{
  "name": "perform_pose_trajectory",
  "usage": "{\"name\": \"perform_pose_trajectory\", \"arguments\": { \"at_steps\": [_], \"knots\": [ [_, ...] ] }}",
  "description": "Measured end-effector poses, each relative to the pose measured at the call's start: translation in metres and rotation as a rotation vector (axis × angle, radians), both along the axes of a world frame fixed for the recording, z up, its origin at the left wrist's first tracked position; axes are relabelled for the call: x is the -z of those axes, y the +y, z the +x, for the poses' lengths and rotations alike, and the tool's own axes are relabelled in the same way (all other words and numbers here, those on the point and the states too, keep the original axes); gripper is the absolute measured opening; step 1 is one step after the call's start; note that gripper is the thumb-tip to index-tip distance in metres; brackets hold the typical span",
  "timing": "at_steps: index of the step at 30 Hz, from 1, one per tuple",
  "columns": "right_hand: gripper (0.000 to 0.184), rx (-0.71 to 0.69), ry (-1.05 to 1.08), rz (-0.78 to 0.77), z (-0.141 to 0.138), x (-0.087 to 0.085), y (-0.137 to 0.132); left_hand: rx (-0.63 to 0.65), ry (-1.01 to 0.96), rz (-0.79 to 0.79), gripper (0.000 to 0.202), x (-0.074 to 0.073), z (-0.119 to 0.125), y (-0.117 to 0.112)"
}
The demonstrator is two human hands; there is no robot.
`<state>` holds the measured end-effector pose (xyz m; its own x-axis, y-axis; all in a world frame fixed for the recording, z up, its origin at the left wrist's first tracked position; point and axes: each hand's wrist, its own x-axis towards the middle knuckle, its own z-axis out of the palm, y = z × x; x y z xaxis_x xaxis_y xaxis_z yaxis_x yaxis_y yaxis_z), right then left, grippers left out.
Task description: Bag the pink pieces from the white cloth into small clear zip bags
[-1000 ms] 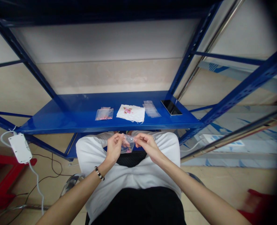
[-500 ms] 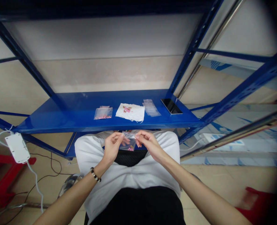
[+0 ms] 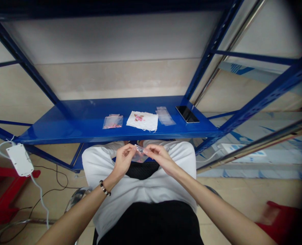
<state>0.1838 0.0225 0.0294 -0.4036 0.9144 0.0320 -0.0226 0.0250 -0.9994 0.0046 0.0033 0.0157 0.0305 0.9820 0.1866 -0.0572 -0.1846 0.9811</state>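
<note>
**Small clear plastic zip bag (image 3: 140,155) pinched btwn both hands, in front of white shirt (image 3: 110,170)**

L hand (image 3: 122,160): narrow pinch, thumb + fingers closed on L end of bag's top strip. R hand (image 3: 159,157): same narrow pinch on R end. Bag sits just below front edge of glossy blue steel shelf (image 3: 64,134), approx centred. Long axis of top strip runs roughly side to side, slight tilt; body hangs down from it. Pink bits inside, in lower part, blurred, exact kind can't tell.

On shelf, near front edge, L to R: second clear zip bag (image 3: 112,121) w/ pink bits inside; white sheet (image 3: 142,121) w/ pink + gold bits on it; stack of clear flat bags (image 3: 164,116), contents none visible; black glossy tablet (image 3: 187,114) near R upright, tilted on shelf.

Black + white bead bracelet (image 3: 105,188) on L wrist. White plastic box (image 3: 19,160) hangs on white cable L of shelf. Blue print on white sheeting (image 3: 242,148) R of shelf: too small to read.
</note>
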Motion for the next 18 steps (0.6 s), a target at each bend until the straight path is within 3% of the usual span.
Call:
{"name": "perform_pose_trajectory", "arguments": {
  "at_steps": [5,18],
  "knots": [
    [0.027,-0.001,0.008,-0.007,-0.002,0.003,-0.002,0.050,0.005,0.001,0.030,-0.004,0.000,-0.002],
    [0.030,-0.062,0.049,-0.006,0.000,0.002,-0.003,0.138,0.046,-0.021,0.029,0.005,0.006,0.001]
  ]
}}
